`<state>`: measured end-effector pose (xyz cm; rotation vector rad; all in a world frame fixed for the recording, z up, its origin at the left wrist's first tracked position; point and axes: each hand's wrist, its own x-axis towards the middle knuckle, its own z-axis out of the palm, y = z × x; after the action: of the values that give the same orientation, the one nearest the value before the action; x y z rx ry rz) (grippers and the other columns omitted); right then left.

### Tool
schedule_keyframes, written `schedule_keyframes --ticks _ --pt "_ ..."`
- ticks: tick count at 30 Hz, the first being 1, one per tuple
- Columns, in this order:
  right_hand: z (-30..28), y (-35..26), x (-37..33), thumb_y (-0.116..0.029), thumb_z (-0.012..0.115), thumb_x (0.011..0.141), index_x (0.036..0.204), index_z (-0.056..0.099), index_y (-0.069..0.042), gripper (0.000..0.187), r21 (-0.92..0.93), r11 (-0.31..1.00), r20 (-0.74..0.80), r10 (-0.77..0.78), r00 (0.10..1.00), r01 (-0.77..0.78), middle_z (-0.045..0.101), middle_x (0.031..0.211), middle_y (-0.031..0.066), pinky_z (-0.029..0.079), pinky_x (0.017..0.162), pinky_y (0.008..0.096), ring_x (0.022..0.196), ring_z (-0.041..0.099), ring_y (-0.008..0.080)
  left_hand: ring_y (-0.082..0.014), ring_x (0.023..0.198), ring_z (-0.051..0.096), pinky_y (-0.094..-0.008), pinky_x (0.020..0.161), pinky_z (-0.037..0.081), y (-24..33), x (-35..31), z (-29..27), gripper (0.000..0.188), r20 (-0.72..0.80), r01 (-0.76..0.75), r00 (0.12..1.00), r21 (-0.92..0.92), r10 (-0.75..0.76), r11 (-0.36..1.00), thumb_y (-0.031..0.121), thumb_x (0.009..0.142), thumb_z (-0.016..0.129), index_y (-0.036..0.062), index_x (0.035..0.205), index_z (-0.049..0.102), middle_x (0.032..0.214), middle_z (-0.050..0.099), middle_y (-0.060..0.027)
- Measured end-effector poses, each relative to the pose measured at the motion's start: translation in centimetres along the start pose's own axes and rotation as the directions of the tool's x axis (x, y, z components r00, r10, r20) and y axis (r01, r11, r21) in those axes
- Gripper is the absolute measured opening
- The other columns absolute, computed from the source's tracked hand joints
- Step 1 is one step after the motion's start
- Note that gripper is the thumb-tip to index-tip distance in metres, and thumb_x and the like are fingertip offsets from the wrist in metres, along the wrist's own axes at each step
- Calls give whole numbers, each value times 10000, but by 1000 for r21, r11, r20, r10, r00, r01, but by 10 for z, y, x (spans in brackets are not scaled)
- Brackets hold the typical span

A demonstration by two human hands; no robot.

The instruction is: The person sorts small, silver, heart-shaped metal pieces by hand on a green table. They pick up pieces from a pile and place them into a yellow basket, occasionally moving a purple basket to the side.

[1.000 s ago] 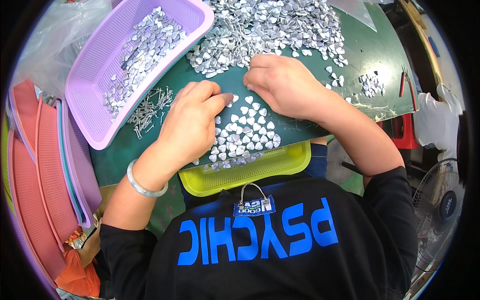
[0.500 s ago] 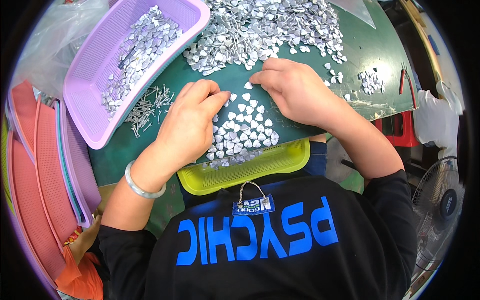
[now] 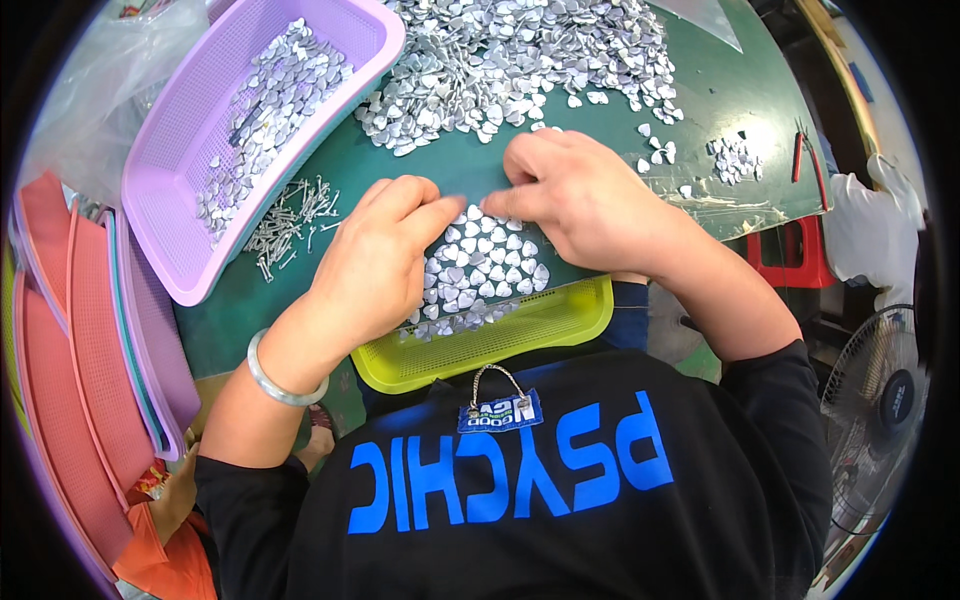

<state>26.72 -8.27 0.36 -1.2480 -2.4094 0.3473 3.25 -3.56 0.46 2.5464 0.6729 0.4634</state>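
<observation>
Small silver heart-shaped pieces (image 3: 490, 262) lie in a loose patch at the near edge of the green table. At the patch's far end my left hand (image 3: 375, 245) is closed, its thumb and forefinger brought together over the hearts. Opposite it, my right hand (image 3: 600, 200) has curled fingers, and its lowest fingertip comes down onto the same hearts. Both sets of fingertips are smeared, so anything held between them is hidden. Below the table edge sits a yellow-green basket (image 3: 480, 348) with some hearts along its far side. A large heap of hearts (image 3: 520, 65) spreads beyond my hands.
A purple basket (image 3: 160, 190) with more hearts stands at left, beside a pile of thin metal pins (image 3: 290, 222). To the right are a small heart pile (image 3: 735, 158), red-handled pliers (image 3: 798, 160), a red stool (image 3: 812, 255) and a fan (image 3: 885, 405). Stacked baskets (image 3: 100, 350) flank the left.
My right hand has drawn nearer along the table toward the heart patch, and its fingertips are now close to my left ones. The whole view has shifted slightly.
</observation>
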Motion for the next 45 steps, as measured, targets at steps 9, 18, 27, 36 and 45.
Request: schedule_keyframes --ticks 9,18,27,36,45 --pt "7 17 12 -20 602 790 1014 676 -40 237 -64 994 -96 78 992 -84 565 874 106 470 764 398 874 568 304 -330 887 573 -379 795 480 6 8 1 342 70 -31 997 -48 34 998 -115 740 499 -13 1030 651 959 579 -145" --pt "9 13 22 -90 668 776 890 661 -48 121 -10 996 -132 91 987 -93 550 840 83 480 711 391 841 578 288 -315 839 582 -407 727 481 -4 30 11 144 -147 192 969 -56 -199 980 80 789 649 27 922 666 856 565 -117" --pt "7 15 17 -129 602 820 793 668 -50 106 31 987 -44 159 986 -158 580 829 108 502 709 415 831 606 307 -258 754 589 -341 659 470 -4 42 20 138 -160 118 979 -44 -123 992 6 744 697 35 875 665 808 559 -83" --pt "7 17 10 -129 623 821 831 670 -51 92 95 977 -96 198 975 -189 587 837 104 504 730 410 835 608 308 -283 775 589 -390 675 483 -8 23 10 127 -133 56 989 -49 -62 997 20 740 666 59 861 665 800 563 -75" --pt "11 13 15 -140 630 815 803 665 -50 97 3 992 -95 127 987 -127 566 803 102 502 730 411 849 606 305 -289 788 593 -391 682 485 -9 20 9 137 -143 123 981 -66 -132 990 13 754 651 42 887 661 818 570 -86"
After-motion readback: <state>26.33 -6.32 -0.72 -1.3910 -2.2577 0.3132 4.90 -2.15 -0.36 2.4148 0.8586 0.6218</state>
